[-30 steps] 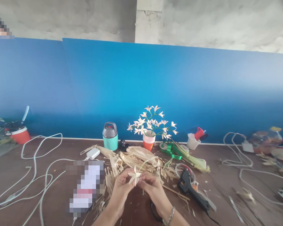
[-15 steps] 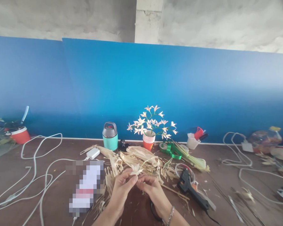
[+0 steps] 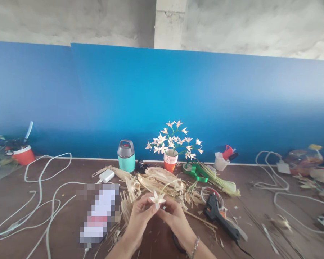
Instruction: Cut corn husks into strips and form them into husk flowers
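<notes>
From the head camera I see both hands low in the middle, just above the near edge of the bench (image 3: 261, 219). My left hand (image 3: 139, 217) and right hand (image 3: 175, 217) meet fingertip to fingertip, and between them they pinch a small pale straw flower (image 3: 157, 197) – its petals spread open above the fingers, its base hidden in the grip. A bracelet (image 3: 195, 246) sits on the right wrist.

Just beyond the hands lies a heap of dried husks (image 3: 162, 180), reaching toward the far edge. At the far edge, in the middle, an orange paper cup (image 3: 170, 162) stands upright with a spray of finished flowers (image 3: 175, 139) rising out of it; a teal container (image 3: 126, 155) with a grey lid stands to its left, and a roll of green ribbon (image 3: 195, 172) lies to its right, beside a bundle of green stems (image 3: 218, 181).

A black glue gun (image 3: 218, 215) lies on the bench to the right of my right hand, near but not touching it. White cables (image 3: 41, 190) loop across the left half of the bench – a white charger (image 3: 106, 175) lies near the husks. A blue board (image 3: 178, 100) backs the far edge
</notes>
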### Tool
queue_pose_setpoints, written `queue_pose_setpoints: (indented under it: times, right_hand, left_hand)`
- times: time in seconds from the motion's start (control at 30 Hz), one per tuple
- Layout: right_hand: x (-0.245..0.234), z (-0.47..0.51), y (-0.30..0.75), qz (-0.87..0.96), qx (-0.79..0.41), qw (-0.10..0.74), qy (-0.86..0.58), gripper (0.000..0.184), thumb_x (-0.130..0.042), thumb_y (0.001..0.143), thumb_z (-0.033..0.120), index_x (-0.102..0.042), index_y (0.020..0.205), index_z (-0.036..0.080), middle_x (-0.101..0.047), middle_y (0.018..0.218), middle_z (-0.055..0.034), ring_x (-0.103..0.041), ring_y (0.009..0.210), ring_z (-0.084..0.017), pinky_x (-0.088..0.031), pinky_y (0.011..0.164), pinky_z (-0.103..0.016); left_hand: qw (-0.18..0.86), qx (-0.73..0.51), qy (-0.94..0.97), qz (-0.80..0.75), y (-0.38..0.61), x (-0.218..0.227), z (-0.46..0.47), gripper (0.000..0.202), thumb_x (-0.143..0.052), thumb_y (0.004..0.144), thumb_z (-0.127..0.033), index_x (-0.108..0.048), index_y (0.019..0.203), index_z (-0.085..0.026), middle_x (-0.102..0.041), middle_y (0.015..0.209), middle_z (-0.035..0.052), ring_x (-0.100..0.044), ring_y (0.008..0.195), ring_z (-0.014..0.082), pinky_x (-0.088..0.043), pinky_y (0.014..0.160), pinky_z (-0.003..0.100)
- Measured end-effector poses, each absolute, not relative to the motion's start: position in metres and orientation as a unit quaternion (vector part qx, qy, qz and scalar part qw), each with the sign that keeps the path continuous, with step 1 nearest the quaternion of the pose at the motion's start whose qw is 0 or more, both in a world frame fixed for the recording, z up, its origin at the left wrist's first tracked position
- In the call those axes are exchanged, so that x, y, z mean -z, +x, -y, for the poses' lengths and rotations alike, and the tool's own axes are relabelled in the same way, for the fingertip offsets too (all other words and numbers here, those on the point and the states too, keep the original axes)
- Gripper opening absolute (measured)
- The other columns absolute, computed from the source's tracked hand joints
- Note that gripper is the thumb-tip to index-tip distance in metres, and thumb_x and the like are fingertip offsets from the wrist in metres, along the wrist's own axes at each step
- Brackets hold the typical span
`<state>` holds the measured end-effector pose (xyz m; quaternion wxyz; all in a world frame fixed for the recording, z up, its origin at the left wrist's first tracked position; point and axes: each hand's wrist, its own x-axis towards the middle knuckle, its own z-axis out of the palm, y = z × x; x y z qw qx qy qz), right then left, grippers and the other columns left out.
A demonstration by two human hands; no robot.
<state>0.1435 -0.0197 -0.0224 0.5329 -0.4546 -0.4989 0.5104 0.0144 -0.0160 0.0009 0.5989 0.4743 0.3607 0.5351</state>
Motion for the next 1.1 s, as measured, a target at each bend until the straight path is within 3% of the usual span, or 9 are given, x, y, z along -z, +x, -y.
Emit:
queue_pose_setpoints:
  times: [0.2, 0.37, 0.57, 1.1]
  right_hand:
    - [0.026, 0.018, 0.144, 0.511, -0.481, 0.548, -0.455, 0.022, -0.078, 0.061, 0.037, -0.066, 0.059, 0.019, -0.058, 0.066, -0.0004, -0.048, 0.066, -0.016, -0.037, 0.063, -0.027]
    - [0.018, 0.024, 0.145, 0.489, -0.49, 0.557, -0.459, 0.022, -0.069, 0.071, 0.041, -0.066, 0.077, 0.02, -0.058, 0.071, -0.0005, -0.047, 0.066, -0.016, -0.036, 0.062, -0.026]
    - [0.006, 0.031, 0.148, 0.513, -0.457, 0.579, -0.439, 0.033, -0.057, 0.081, 0.047, -0.057, 0.063, 0.019, -0.051, 0.068, 0.0006, -0.044, 0.067, -0.015, -0.035, 0.064, -0.025]
    - [0.01, 0.027, 0.145, 0.526, -0.476, 0.58, -0.399, 0.025, -0.065, 0.076, 0.039, -0.058, 0.062, 0.019, -0.051, 0.071, 0.0001, -0.045, 0.069, -0.015, -0.034, 0.065, -0.026]
  left_hand:
    - [0.576, -0.549, 0.493, -0.351, 0.012, 0.011, 0.011, 0.016, -0.074, 0.065, -0.031, -0.064, 0.064, -0.018, -0.063, 0.088, 0.0048, -0.059, 0.09, 0.023, -0.045, 0.083, 0.033]
    - [0.501, -0.553, 0.56, -0.36, 0.007, 0.022, 0.003, 0.013, -0.069, 0.071, -0.031, -0.068, 0.07, -0.019, -0.064, 0.093, 0.0069, -0.059, 0.093, 0.0245, -0.044, 0.085, 0.034]
    - [0.443, -0.573, 0.586, -0.363, 0.006, 0.023, 0.003, 0.007, -0.067, 0.072, -0.026, -0.068, 0.069, -0.02, -0.064, 0.091, 0.0057, -0.058, 0.092, 0.0228, -0.043, 0.086, 0.034]
    - [0.503, -0.577, 0.53, -0.365, 0.01, 0.021, 0.005, 0.016, -0.071, 0.067, -0.032, -0.067, 0.065, -0.017, -0.065, 0.087, 0.0064, -0.06, 0.086, 0.0229, -0.046, 0.079, 0.032]
